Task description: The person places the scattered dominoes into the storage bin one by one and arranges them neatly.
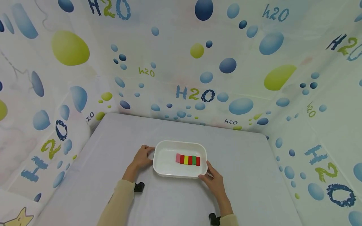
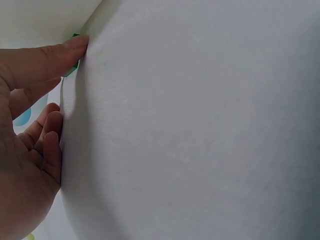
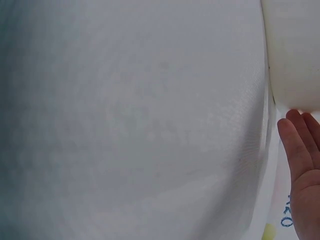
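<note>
A white rectangular tray lies on the table, a hand at each end. My left hand holds its left end, thumb toward the front and fingers farther back. At the front right corner my right hand grips the rim between thumb and fingers. A row of small blocks, pink, red, yellow, red, green and red, lies inside, right of centre. In the left wrist view a small green piece shows behind a fingertip; whether it is held is unclear. The right wrist view shows right fingers against the tray.
A pale cloth covers the table. Around its back and sides hangs a white curtain with blue and green bubbles and H2O lettering. Black wrist cameras sit near the left cuff and the right cuff.
</note>
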Available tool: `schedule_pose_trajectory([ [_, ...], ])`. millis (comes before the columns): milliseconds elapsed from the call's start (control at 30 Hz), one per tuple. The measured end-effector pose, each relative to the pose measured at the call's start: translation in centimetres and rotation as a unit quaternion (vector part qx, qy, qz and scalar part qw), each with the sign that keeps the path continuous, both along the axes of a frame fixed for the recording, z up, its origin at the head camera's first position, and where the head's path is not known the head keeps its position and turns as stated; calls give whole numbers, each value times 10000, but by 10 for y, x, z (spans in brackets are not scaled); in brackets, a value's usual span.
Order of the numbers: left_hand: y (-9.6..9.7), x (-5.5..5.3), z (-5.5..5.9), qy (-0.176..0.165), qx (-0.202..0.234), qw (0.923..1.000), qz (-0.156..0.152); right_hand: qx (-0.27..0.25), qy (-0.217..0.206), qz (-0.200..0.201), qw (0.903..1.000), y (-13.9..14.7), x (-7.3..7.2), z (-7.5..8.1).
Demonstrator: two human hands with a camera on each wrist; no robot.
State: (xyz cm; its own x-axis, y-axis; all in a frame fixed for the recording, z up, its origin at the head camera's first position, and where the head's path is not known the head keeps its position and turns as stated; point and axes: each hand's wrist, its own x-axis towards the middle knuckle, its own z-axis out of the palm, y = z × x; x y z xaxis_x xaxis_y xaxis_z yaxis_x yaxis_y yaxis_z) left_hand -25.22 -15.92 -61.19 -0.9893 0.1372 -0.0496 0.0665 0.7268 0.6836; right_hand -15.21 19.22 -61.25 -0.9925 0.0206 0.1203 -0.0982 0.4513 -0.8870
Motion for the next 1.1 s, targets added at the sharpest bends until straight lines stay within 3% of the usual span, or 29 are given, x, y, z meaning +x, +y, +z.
schedule_pose_trajectory([
  [500, -3, 0, -5, 190, -71, 9998, -22, -28, -123, -76, 9999, 0, 0, 0],
  [733, -5, 4, -10, 310, 256, 9990, 183, -81, -60, -61, 9999, 0, 0, 0],
  [1100, -14, 7, -15, 217, 979, 9940, 446, -2, -103, -64, 9999, -1, 0, 1],
])
